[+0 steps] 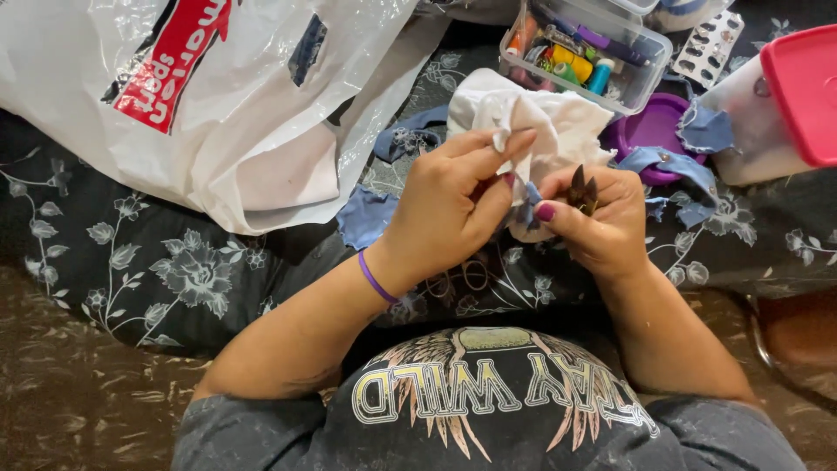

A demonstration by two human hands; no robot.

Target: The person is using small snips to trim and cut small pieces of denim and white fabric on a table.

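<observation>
White cloth and a blue scrap pinched in your left hand could slip, nicked by the small snips gripped in your right hand at frame centre.

A dark bedspread with pale grey flowers covers the surface ahead. Nearer, at left, lies a brown patterned cover. Light is soft and even.
</observation>
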